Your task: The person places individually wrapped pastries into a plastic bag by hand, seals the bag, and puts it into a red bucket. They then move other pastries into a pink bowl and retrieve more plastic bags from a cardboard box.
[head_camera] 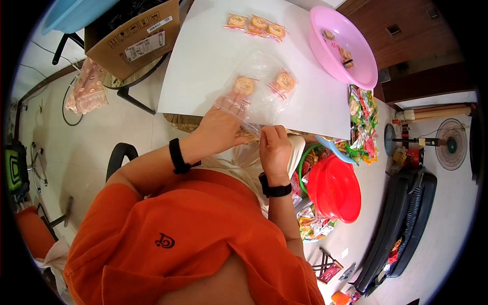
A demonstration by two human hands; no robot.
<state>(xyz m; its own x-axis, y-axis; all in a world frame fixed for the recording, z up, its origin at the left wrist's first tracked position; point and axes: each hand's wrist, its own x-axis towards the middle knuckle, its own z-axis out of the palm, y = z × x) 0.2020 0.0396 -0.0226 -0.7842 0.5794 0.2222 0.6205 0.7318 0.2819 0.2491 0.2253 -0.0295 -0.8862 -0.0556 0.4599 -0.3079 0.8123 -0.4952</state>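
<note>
A clear plastic bag lies on the white table in front of me. My left hand reaches in at its mouth, fingers stretched under the film. At those fingertips is a wrapped round biscuit; whether they grip it is unclear. Another wrapped biscuit rests at the bag's right side; I cannot tell if it is inside. My right hand pinches the bag's near edge by the table's front. Farther back sit several wrapped biscuits in a row.
A pink basin with a few wrapped pieces stands at the table's right edge. Below are red basins and colourful packaged snacks. On the left is a cardboard box with a black liner. A fan stands far right.
</note>
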